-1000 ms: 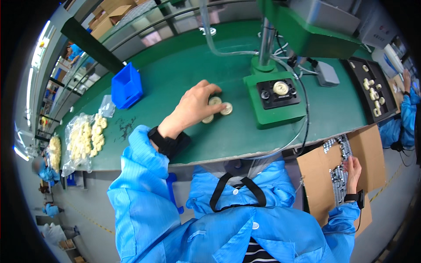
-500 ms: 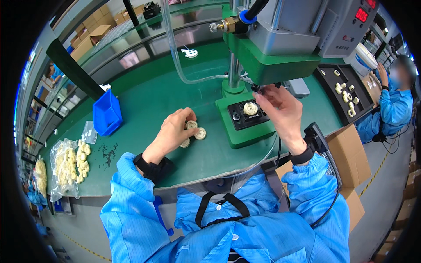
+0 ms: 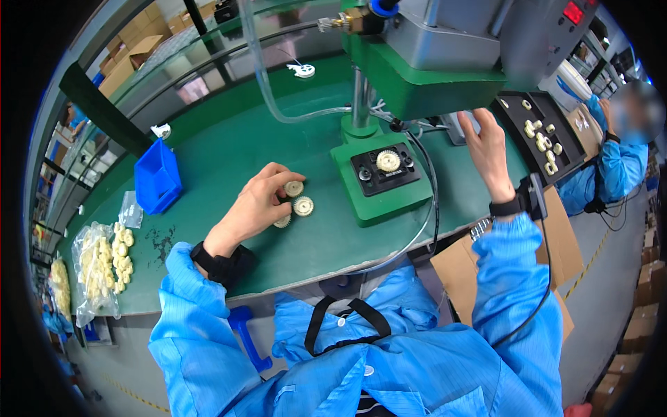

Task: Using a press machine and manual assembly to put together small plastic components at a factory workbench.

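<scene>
My left hand (image 3: 253, 203) rests on the green table with finger and thumb curled around a cream toothed gear (image 3: 294, 188). Just beside it lies a second cream gear (image 3: 303, 206), and a third gear (image 3: 283, 221) is partly hidden under the thumb. My right hand (image 3: 488, 149) is empty, its fingers apart, over the table to the right of the bench press (image 3: 379, 205). A cream gear (image 3: 388, 161) sits flat in the black fixture (image 3: 368, 183) on the press's green base, below the raised head.
A blue bin (image 3: 157, 178) and a clear bag of cream parts (image 3: 94, 267) are at the left. At the right stands a black tray (image 3: 517, 115) with several cream parts, with a co-worker (image 3: 604, 149) beyond. A cardboard box (image 3: 455, 278) is below the table edge.
My right hand has left the fixture area under the press head and moved right, its fingers opening. The left hand stays by the gears. The view has shifted slightly.
</scene>
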`<state>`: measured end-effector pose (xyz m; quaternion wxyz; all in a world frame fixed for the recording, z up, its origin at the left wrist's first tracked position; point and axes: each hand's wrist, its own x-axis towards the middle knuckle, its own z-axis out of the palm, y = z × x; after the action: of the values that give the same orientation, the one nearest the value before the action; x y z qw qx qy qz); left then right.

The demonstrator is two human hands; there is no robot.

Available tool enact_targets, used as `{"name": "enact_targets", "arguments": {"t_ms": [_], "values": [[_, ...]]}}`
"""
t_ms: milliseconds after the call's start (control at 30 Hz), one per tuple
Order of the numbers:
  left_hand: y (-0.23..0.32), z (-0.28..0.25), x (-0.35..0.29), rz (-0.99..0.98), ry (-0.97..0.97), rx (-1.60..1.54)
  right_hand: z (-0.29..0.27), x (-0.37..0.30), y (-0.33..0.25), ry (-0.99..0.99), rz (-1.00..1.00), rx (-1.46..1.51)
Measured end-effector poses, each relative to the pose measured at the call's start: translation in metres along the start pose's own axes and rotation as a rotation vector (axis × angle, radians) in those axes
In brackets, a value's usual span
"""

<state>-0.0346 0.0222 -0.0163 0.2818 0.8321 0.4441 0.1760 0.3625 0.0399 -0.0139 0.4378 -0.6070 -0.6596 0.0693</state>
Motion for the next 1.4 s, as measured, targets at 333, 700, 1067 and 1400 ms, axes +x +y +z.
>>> {"name": "enact_targets", "arguments": {"t_ms": [333,700,1067,1400], "values": [[-0.004,0.003,0.002,0.028,0.049,0.071,0.012,-0.008,0.054,-0.118,-0.313,-0.766],[0.018,-0.015,-0.018,-0.084,0.285,0.008,-0.011,-0.072,-0.006,0.158,0.032,0.066],[0.085,0.024,0.057,0.283,0.217,0.039,0.033,-0.026,-0.103,-0.218,0.04,0.684],[0.087,0.035,0.083,0.358,0.207,0.147,-0.098,0.011,0.103,0.224,0.069,-0.293]]}}
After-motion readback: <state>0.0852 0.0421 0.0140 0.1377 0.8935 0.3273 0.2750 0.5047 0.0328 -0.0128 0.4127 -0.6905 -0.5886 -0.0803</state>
